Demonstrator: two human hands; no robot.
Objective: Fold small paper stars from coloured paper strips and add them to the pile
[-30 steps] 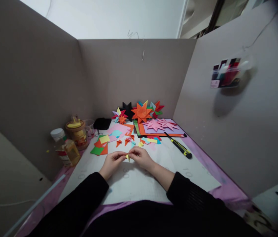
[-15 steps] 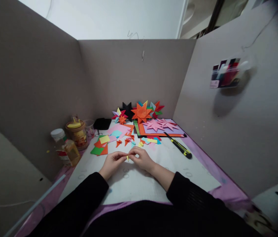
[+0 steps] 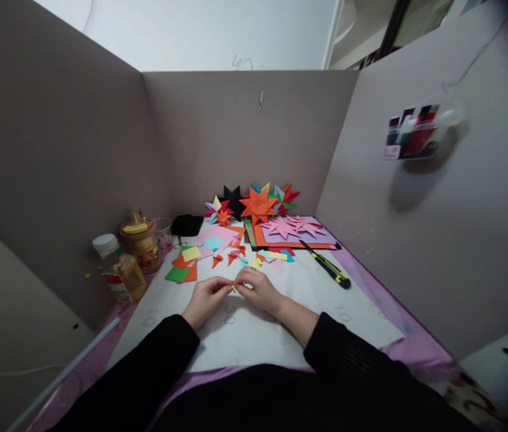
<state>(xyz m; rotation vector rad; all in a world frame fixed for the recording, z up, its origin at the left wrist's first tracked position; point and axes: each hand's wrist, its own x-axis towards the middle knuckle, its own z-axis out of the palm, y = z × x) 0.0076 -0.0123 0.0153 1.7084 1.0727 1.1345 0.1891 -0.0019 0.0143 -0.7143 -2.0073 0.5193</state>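
Observation:
Between the fingertips of both hands is a small yellow piece of paper (image 3: pixel 235 288), mostly covered by the fingers. My left hand (image 3: pixel 208 299) pinches it from the left. From the right, my right hand (image 3: pixel 259 289) grips it with thumb and forefinger, the fingertips of the two hands nearly touching. Just beyond the hands lie small folded orange paper pieces (image 3: pixel 217 260) and little yellow and blue ones. To the left of them is a loose pile of coloured paper squares, a green square (image 3: pixel 177 274) and a yellow square (image 3: pixel 191 253) among them.
A yellow-black utility knife (image 3: pixel 326 265) lies right of the hands. Paper stars, a large orange star (image 3: pixel 259 206) among them, lean at the back wall. Pink stars (image 3: pixel 282 227) rest on stacked sheets. A bottle (image 3: pixel 121 273) and a jar (image 3: pixel 140 240) stand left; a plastic container (image 3: pixel 416 133) hangs on the right wall.
The yellow paper's tip, which pointed down below the fingers, now shows shorter and at a different angle. Both hands have stayed almost in place.

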